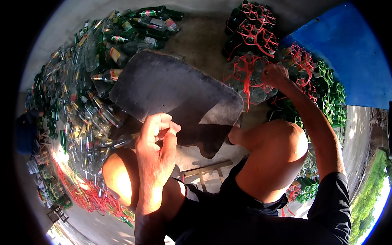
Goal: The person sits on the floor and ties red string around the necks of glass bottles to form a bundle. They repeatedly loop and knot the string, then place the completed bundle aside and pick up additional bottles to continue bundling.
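My left hand (160,134) is raised over the near edge of a dark, worn board (174,88); its fingers are bent with thumb and fingertips close together, and I cannot tell whether anything thin is between them. My right arm reaches out to the right, where my right hand (275,76) is on a bundle of clear glass bottles (249,72) tied with red plastic strapping. Its fingers are curled at the bundle's right side, partly hidden, so its grip is unclear. A knotted red strap end (246,88) hangs from this bundle.
A large heap of loose glass bottles (88,73) lies left. More red-strapped bundles (257,33) and green-strapped bundles (330,98) stand right, by a blue panel (340,52). Loose red straps (95,196) lie lower left. A small wooden frame (208,170) is between my legs. Another person (27,131) is at far left.
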Demonstrator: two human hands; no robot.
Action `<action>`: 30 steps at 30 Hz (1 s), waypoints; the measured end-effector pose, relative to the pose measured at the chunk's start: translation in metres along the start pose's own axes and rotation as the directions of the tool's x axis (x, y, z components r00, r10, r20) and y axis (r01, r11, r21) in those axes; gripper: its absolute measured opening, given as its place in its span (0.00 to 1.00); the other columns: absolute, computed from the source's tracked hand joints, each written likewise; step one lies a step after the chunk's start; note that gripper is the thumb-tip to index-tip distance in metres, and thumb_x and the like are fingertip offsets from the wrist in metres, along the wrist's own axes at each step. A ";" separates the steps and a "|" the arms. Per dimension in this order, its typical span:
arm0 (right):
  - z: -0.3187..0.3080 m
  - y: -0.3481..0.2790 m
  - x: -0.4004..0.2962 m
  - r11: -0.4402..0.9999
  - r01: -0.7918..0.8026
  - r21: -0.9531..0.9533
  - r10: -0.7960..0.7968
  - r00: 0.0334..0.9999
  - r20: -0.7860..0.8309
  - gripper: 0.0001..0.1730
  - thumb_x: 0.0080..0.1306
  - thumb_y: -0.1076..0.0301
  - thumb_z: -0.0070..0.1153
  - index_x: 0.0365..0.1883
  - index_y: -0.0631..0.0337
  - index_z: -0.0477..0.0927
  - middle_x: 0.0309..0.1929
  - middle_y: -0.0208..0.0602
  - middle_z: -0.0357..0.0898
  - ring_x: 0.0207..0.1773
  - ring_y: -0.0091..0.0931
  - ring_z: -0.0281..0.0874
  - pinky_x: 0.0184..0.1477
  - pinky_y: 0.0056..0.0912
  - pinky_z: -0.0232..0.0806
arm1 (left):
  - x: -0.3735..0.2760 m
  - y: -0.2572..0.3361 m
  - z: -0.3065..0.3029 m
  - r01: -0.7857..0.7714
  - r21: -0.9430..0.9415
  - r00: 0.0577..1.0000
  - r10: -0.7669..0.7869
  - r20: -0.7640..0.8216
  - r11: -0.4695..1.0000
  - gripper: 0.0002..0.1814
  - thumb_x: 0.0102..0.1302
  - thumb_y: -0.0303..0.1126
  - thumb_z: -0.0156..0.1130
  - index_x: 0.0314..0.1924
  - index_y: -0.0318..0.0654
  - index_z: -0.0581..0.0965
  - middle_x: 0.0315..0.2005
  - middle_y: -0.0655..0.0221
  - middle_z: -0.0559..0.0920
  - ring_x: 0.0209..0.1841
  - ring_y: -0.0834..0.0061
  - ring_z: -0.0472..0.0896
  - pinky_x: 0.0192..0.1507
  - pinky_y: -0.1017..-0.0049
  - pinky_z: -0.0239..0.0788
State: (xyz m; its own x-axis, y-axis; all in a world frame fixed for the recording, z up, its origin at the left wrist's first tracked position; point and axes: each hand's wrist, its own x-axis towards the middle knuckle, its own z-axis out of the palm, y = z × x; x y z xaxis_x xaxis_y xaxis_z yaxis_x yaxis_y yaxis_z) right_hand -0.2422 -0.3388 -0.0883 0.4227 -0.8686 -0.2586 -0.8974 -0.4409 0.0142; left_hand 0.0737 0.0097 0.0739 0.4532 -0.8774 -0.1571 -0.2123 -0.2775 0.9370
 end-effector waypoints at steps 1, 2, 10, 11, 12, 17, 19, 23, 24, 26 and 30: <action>0.000 0.001 0.000 1.000 0.006 0.004 -0.006 1.000 -0.002 0.17 0.54 0.52 0.64 0.38 0.50 0.89 0.39 0.46 0.89 0.47 0.49 0.88 0.51 0.55 0.79 | 0.000 0.001 0.001 0.007 0.010 1.000 -0.007 0.003 1.000 0.11 0.76 0.21 0.60 0.56 0.34 0.77 0.41 0.68 0.88 0.45 0.83 0.83 0.49 0.80 0.71; 0.000 0.002 0.001 1.000 0.008 0.002 -0.008 1.000 0.010 0.17 0.54 0.52 0.64 0.38 0.50 0.89 0.38 0.46 0.89 0.46 0.49 0.88 0.50 0.56 0.79 | -0.001 0.001 0.001 0.014 0.020 1.000 -0.014 0.006 1.000 0.11 0.76 0.21 0.60 0.56 0.34 0.77 0.41 0.67 0.88 0.44 0.82 0.83 0.49 0.80 0.71; -0.001 0.009 0.010 0.999 -0.040 -0.033 0.043 0.996 0.077 0.16 0.56 0.53 0.62 0.40 0.47 0.91 0.44 0.43 0.91 0.52 0.45 0.89 0.54 0.52 0.79 | 0.002 0.007 0.009 0.022 0.049 1.000 -0.023 0.021 0.999 0.10 0.76 0.20 0.59 0.55 0.34 0.77 0.40 0.68 0.87 0.43 0.84 0.83 0.49 0.79 0.73; -0.001 0.010 0.010 0.999 -0.031 -0.027 0.033 0.997 0.076 0.16 0.56 0.53 0.62 0.40 0.47 0.90 0.44 0.43 0.91 0.52 0.46 0.88 0.54 0.52 0.79 | 0.002 0.006 0.010 0.021 0.043 1.000 -0.022 0.020 0.999 0.10 0.76 0.20 0.59 0.55 0.34 0.77 0.41 0.68 0.87 0.43 0.84 0.83 0.49 0.79 0.73; -0.001 0.011 0.010 0.999 -0.025 -0.021 0.026 0.997 0.073 0.16 0.56 0.53 0.63 0.40 0.47 0.90 0.44 0.43 0.91 0.52 0.46 0.88 0.53 0.52 0.79 | 0.002 0.005 0.011 0.016 0.036 1.000 -0.017 0.019 0.999 0.10 0.77 0.19 0.59 0.55 0.34 0.77 0.41 0.68 0.87 0.43 0.84 0.83 0.48 0.80 0.73; -0.005 0.009 0.007 1.000 -0.017 -0.002 0.017 0.998 0.065 0.16 0.56 0.53 0.63 0.40 0.47 0.90 0.45 0.43 0.90 0.52 0.46 0.88 0.53 0.52 0.79 | 0.001 0.008 0.012 0.035 0.026 0.999 -0.035 0.029 0.999 0.09 0.77 0.19 0.58 0.54 0.33 0.77 0.41 0.68 0.87 0.43 0.84 0.83 0.48 0.80 0.73; -0.002 0.016 0.004 1.000 -0.021 0.008 0.020 0.998 0.064 0.16 0.56 0.54 0.63 0.40 0.47 0.90 0.45 0.43 0.90 0.52 0.46 0.88 0.53 0.52 0.79 | 0.000 0.009 0.014 0.046 0.020 0.998 -0.046 0.040 0.999 0.09 0.77 0.19 0.59 0.54 0.33 0.77 0.41 0.68 0.86 0.43 0.84 0.82 0.48 0.80 0.73; 0.019 0.035 0.007 0.999 0.030 0.021 -0.029 0.998 -0.059 0.16 0.55 0.49 0.67 0.34 0.49 0.87 0.33 0.43 0.88 0.40 0.47 0.88 0.43 0.53 0.78 | 0.002 0.012 0.016 0.051 0.025 0.997 -0.052 0.058 0.998 0.09 0.77 0.19 0.59 0.55 0.33 0.77 0.41 0.68 0.86 0.44 0.84 0.82 0.49 0.80 0.73; 0.020 0.032 0.007 1.000 0.022 0.019 -0.021 0.998 -0.051 0.16 0.55 0.49 0.67 0.34 0.49 0.87 0.34 0.43 0.88 0.41 0.46 0.88 0.43 0.53 0.79 | 0.002 0.011 0.017 0.051 0.034 0.997 -0.053 0.055 0.998 0.09 0.77 0.19 0.59 0.55 0.33 0.77 0.42 0.68 0.86 0.44 0.84 0.82 0.49 0.80 0.72; 0.022 0.028 0.005 1.000 -0.004 0.015 0.005 1.000 -0.002 0.15 0.55 0.51 0.65 0.36 0.48 0.88 0.37 0.44 0.89 0.44 0.47 0.88 0.46 0.53 0.79 | 0.002 0.009 0.017 0.051 0.041 0.998 -0.053 0.032 0.998 0.11 0.75 0.18 0.59 0.55 0.33 0.78 0.40 0.67 0.87 0.42 0.81 0.83 0.46 0.78 0.74; 0.015 0.024 -0.003 0.998 -0.051 0.028 0.049 0.997 0.053 0.16 0.57 0.53 0.62 0.38 0.49 0.90 0.42 0.45 0.90 0.49 0.47 0.89 0.52 0.52 0.80 | 0.004 0.009 0.020 0.051 0.026 0.998 -0.052 0.031 0.998 0.11 0.74 0.18 0.59 0.54 0.34 0.78 0.40 0.67 0.87 0.41 0.81 0.83 0.44 0.79 0.73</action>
State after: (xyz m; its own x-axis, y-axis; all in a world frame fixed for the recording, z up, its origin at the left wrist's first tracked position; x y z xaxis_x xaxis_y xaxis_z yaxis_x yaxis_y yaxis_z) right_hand -0.2670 -0.3438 -0.1021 0.3706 -0.8760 -0.3089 -0.9210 -0.3896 -0.0001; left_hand 0.0561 -0.0043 0.0753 0.4370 -0.8734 -0.2148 -0.2117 -0.3320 0.9192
